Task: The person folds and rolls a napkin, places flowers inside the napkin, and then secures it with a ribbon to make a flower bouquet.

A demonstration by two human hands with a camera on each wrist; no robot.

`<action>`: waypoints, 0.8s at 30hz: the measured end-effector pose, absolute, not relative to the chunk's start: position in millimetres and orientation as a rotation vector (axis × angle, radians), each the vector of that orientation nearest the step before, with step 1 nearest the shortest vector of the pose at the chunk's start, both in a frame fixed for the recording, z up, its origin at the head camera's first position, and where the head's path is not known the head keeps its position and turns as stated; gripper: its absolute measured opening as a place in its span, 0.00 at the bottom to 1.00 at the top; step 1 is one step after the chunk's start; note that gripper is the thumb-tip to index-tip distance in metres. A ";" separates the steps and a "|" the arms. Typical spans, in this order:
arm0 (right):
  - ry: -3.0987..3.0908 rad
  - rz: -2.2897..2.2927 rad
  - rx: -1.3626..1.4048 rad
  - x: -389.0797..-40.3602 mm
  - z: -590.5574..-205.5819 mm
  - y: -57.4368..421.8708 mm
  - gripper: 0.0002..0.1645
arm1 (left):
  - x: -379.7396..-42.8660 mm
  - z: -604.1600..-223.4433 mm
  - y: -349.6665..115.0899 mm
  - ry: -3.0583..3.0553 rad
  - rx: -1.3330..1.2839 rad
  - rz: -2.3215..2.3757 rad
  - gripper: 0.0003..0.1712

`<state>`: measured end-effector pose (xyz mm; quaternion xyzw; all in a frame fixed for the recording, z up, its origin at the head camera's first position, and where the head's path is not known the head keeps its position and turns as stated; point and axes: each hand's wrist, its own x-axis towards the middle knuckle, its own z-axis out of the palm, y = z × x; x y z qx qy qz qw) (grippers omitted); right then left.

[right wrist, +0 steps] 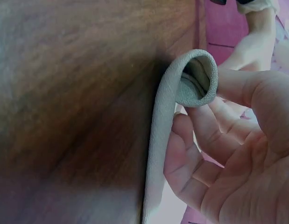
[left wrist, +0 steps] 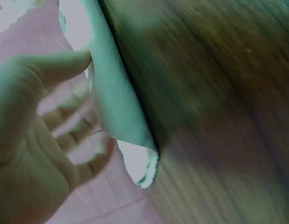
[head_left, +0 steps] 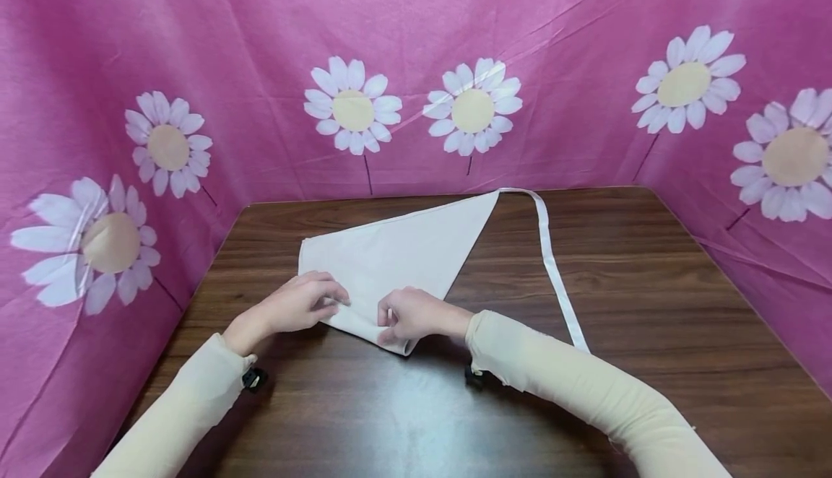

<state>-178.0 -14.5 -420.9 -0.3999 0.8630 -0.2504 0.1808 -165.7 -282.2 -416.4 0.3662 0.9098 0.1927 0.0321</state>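
A cream cloth apron (head_left: 396, 247) lies folded on the table, narrowing toward the back, where a white tie (head_left: 549, 254) trails off its far tip. Its near edge is turned over into a roll, whose open end (right wrist: 198, 77) shows as a loop in the right wrist view. My left hand (head_left: 302, 301) pinches this rolled edge near its left end, the thumb (left wrist: 72, 65) on one side and the fingers behind. At the near corner my right hand (head_left: 416, 313) grips the roll between thumb and curled fingers (right wrist: 184, 154).
The apron lies on a dark wood-grain table (head_left: 650, 283). A pink curtain (head_left: 416, 16) printed with large white daisies surrounds the table's back and sides. Long cream sleeves (head_left: 552, 370) cover both forearms, and the tie runs down to the right one.
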 end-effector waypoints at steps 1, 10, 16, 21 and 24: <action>2.434 -0.710 -1.128 -179.0 -420.6 -13.0 0.11 | -165.5 -416.5 -279.9 2.786 1.168 0.599 0.13; 2.297 -0.871 -1.093 -189.6 -413.9 -4.1 0.10 | -165.8 -419.2 -267.6 2.710 1.212 0.598 0.14; 2.161 -1.137 -0.957 -187.2 -416.4 2.7 0.27 | -170.0 -417.5 -260.3 2.644 1.186 0.643 0.09; 2.259 -1.090 -1.067 -176.3 -418.6 7.0 0.43 | -174.2 -418.3 -253.6 2.544 1.186 0.722 0.08; 2.355 -1.003 -1.137 -172.7 -421.6 9.4 0.45 | -176.1 -419.4 -250.8 2.505 1.178 0.750 0.09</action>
